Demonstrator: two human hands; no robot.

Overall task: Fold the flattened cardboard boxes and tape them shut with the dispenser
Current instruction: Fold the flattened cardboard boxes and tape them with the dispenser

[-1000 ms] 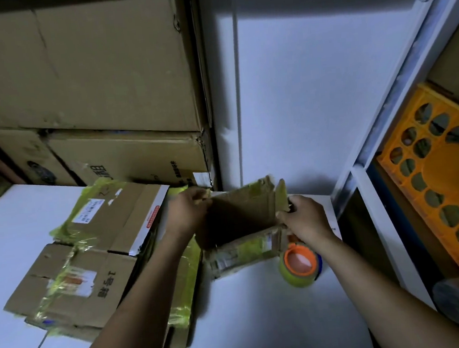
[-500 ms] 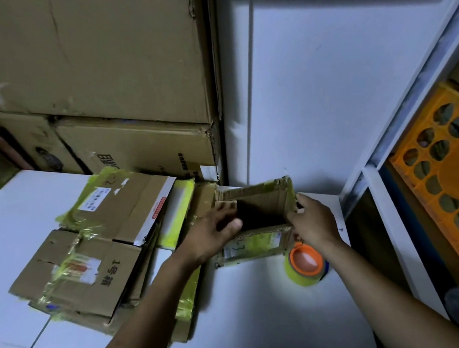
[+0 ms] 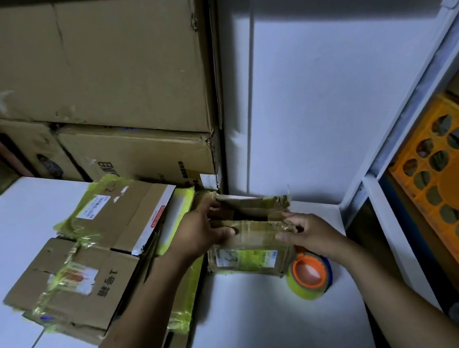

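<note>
Head view showed the small, worn brown cardboard box (image 3: 253, 255) patched with yellow tape at centre frame, left hand (image 3: 200, 232) gripping its left end, right hand (image 3: 312, 231) pinching the right flap edge; it looked light, creased and floppy, best held at the corners.

Small worn box (image 3: 253, 255) stands touching tape roll (image 3: 309, 275), flattened boxes (image 3: 73, 273) stacked left.

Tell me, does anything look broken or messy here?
Yes. The small box being folded has ragged, torn flap edges with old yellow tape. The big carton behind has a crushed, split corner at its right end. The flattened boxes lie in a crooked pile with tape peeling.
</note>
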